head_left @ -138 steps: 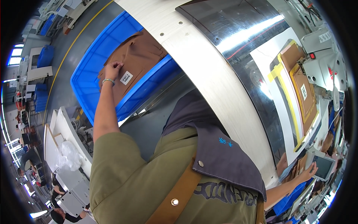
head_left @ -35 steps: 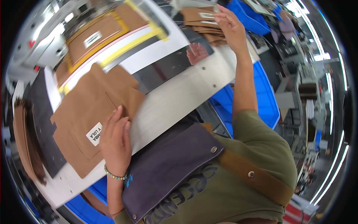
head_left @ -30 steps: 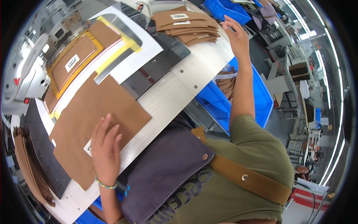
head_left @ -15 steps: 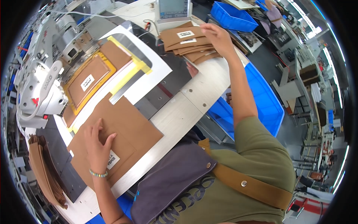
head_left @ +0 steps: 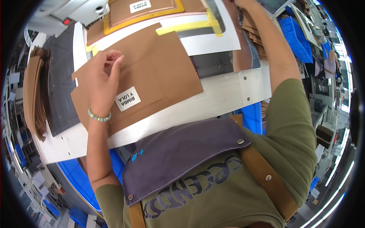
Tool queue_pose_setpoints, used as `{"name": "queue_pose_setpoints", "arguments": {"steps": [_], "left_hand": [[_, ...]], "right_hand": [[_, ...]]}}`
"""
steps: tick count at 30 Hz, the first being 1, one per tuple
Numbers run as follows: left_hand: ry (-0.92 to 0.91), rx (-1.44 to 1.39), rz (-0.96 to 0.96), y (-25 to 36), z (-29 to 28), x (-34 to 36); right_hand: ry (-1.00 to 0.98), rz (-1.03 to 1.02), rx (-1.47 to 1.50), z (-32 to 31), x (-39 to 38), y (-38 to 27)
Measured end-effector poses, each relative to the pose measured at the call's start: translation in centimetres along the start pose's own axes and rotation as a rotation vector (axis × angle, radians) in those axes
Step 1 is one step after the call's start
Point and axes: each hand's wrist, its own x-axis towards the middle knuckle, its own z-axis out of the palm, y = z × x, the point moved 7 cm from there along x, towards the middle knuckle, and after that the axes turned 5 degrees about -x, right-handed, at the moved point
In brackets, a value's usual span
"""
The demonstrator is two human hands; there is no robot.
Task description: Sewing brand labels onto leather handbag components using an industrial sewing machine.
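My left hand [head_left: 102,78], with a beaded bracelet at the wrist, is over a flat brown panel [head_left: 163,68]. Its fingers are curled and the thumb comes close to the fingertips, with nothing seen between them. The panel has a white printed label [head_left: 128,98] and lies on the white table, partly over a white sheet. At the top edge, my right hand [head_left: 245,3] is mostly cut off beside a pile of brown pieces [head_left: 253,30]; its fingers cannot be made out. Beyond the panel, a yellow frame [head_left: 178,7] surrounds another labelled brown piece [head_left: 159,8].
A white machine [head_left: 64,11] stands at the upper left. Folded brown pieces [head_left: 33,91] hang along the table's left side. Yellow tape [head_left: 190,26] marks the white sheet [head_left: 224,43]. Blue bins are below the table [head_left: 224,93] and a blue crate [head_left: 294,38] stands at the upper right.
The view has turned and shifted toward the panel. My left hand's fingers have curled in toward the thumb. My right hand has gone from fully visible above the pile to the top edge.
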Motion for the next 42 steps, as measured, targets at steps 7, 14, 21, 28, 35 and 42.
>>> {"name": "queue_pose_setpoints", "arguments": {"steps": [7, 14, 21, 28, 35, 42], "left_hand": [[-0.197, 0.232, 0.079, 1.5, 0.6, -4.9], [-0.368, 0.524, 0.239, -0.2, 3.0, -3.6], [-0.294, 0.568, 0.323, -1.3, 2.4, -1.3], [-0.259, 0.390, 0.386, 4.2, 1.4, -6.5], [-0.605, -0.260, -0.301, 3.3, 3.8, -12.9], [-0.625, -1.276, -0.929, 4.2, 6.1, -17.1]], "right_hand": [[0.129, -0.135, -0.473, 1.6, 1.4, 1.3], [0.251, 0.168, -0.289, -2.5, 3.6, 3.3], [0.214, -0.044, 0.632, -13.8, -3.8, -7.6], [-0.132, -0.012, 1.345, -16.7, -16.0, -19.1], [0.102, -0.373, 0.955, -18.0, -18.0, -28.4], [-0.058, -0.555, 0.913, -17.8, -17.7, -32.7]]}}
